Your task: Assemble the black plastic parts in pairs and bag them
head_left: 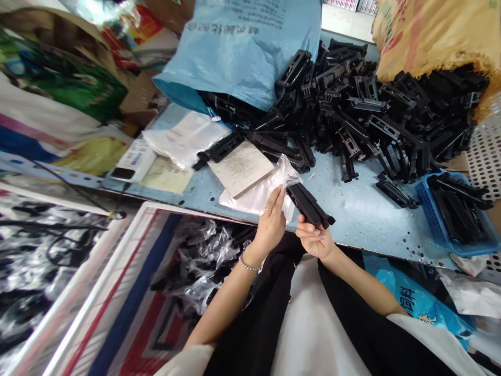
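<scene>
Black moulded plastic part (309,205) gripped across the palm of the right hand (315,241), just above the front edge of the blue table (352,219); seemingly light, stiff, slick, surest along its long body. Clear plastic bag (270,190) pinched in the left hand (270,224).

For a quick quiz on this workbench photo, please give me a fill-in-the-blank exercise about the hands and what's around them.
1. The left hand, pinching a clear plastic bag, wears a ____ on its wrist.
2. The right hand holds a ____ plastic part.
3. More such parts sit in a perforated ____ basket at the table's right end.

Missing words: bracelet; black; blue.
</scene>
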`<state>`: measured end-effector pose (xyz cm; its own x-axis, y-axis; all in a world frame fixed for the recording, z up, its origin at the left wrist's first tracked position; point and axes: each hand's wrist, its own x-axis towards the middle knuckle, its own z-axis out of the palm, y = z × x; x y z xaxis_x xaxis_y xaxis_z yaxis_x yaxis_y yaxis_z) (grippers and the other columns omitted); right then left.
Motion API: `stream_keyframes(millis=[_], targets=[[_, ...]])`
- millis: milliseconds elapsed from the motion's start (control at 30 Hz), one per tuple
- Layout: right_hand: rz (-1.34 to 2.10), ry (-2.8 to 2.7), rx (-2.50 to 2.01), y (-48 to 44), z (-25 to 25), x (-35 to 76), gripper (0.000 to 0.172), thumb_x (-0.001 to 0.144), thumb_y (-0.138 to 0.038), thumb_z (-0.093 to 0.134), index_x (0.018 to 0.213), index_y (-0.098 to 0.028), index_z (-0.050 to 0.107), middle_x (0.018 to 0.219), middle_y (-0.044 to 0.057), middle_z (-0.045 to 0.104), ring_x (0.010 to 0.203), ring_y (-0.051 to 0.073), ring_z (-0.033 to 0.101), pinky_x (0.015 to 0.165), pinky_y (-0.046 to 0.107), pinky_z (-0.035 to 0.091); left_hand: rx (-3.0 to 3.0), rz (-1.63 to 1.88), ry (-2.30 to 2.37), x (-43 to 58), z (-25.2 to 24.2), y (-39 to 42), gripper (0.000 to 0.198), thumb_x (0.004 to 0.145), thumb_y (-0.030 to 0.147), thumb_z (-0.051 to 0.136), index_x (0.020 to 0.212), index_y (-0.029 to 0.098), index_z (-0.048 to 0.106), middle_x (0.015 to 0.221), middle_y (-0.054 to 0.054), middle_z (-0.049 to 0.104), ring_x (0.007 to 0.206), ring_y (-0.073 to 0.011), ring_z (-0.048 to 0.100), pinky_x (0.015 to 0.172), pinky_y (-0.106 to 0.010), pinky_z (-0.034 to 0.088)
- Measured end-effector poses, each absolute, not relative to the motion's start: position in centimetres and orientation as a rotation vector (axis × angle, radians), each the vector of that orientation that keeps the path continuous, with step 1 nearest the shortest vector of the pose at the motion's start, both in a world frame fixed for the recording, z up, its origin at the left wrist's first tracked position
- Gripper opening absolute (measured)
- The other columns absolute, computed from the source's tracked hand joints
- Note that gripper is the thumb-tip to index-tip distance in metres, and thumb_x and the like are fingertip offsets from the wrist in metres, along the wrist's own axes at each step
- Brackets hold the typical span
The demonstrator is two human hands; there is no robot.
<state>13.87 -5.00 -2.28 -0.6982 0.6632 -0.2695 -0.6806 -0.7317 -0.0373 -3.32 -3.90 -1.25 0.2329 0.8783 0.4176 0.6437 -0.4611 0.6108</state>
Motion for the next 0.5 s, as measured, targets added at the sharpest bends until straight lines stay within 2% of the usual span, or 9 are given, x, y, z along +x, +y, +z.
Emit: stream_keyframes(millis=[133, 233, 333, 400, 500], targets=[[2.326, 0.044, -0.379, -5.2, -1.6, 14.4, 0.03, 0.083, -0.033, 0.076, 0.105, -0.015, 0.066, 0.073, -0.003, 0.055, 0.054, 0.006, 0.041, 0.037, 0.003, 0.04, 2.189, 1.083, 1.25, -3.2, -0.7, -4.6, 0.068, 0.099, 0.008, 0.038, 0.162, 0.028, 0.022, 0.16, -0.014, 0.042, 0.147, -0.0245, 0.043, 0.119, -0.043, 0.044], [2.292, 0.053, -0.297, -5.8, -1.0, 15.1, 0.029, 0.084, -0.032, 0.075, 0.106, -0.016, 0.065, 0.071, -0.005, 0.053, 0.052, 0.005, 0.043, 0.035, 0.003, 0.039, 2.118, 1.164, 1.384, -4.5, -1.2, -4.0, 0.056, 0.099, 0.01, 0.041, 0.154, 0.023, 0.038, 0.151, -0.017, 0.049, 0.14, -0.0256, 0.051, 0.113, -0.045, 0.049], [2.282, 0.021, -0.219, -6.1, -0.5, 15.4, 0.03, 0.084, -0.033, 0.077, 0.106, -0.016, 0.065, 0.068, -0.007, 0.05, 0.05, 0.003, 0.043, 0.034, 0.001, 0.035, 2.11, 1.238, 1.538, -5.7, -2.3, -3.0, 0.034, 0.098, 0.01, 0.044, 0.125, 0.019, 0.061, 0.14, -0.017, 0.053, 0.126, -0.0247, 0.06, 0.104, -0.044, 0.054], [2.253, 0.001, -0.207, -5.9, -0.4, 15.1, 0.03, 0.084, -0.033, 0.077, 0.106, -0.017, 0.065, 0.068, -0.007, 0.049, 0.049, 0.003, 0.041, 0.033, 0.0, 0.034, 2.15, 1.182, 1.544, -5.5, -2.8, -2.6, 0.031, 0.097, 0.007, 0.041, 0.113, 0.018, 0.065, 0.137, -0.015, 0.055, 0.121, -0.0233, 0.062, 0.101, -0.043, 0.056], [2.223, -0.03, -0.262, -5.2, -0.6, 14.6, 0.03, 0.083, -0.034, 0.076, 0.106, -0.018, 0.066, 0.067, -0.007, 0.049, 0.049, 0.003, 0.04, 0.033, 0.001, 0.033, 2.188, 1.069, 1.479, -4.1, -2.9, -2.9, 0.043, 0.095, 0.003, 0.035, 0.127, 0.017, 0.06, 0.136, -0.015, 0.058, 0.129, -0.0236, 0.059, 0.107, -0.045, 0.054]])
